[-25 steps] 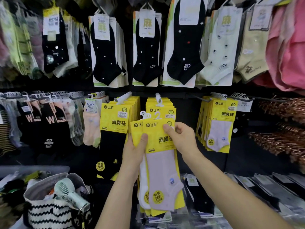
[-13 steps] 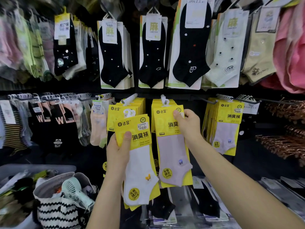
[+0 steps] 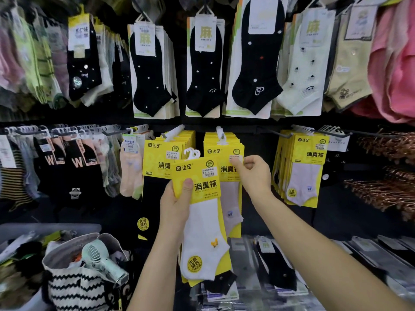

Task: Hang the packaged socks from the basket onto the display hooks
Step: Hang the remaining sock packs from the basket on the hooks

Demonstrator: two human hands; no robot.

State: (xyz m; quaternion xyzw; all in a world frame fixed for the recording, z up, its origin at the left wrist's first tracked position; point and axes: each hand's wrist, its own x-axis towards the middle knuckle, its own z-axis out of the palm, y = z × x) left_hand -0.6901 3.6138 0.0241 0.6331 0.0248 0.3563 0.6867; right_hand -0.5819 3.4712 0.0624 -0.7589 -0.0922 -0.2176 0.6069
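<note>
Lilac pack (image 3: 231,194) now hangs on the middle hook (image 3: 221,134), no longer stacked in hand. Right hand (image 3: 256,173) pinches its header's right edge. Left hand (image 3: 175,205) grips the white pack (image 3: 202,223) by its header, below the hooks; judged next to hang.

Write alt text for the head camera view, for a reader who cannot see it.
A left hand holds up a yellow white-sock pack before a shop wall of hanging socks, while the right hand pinches a lilac-sock pack hanging on a white hook. A striped bag holding a small fan sits lower left.
</note>
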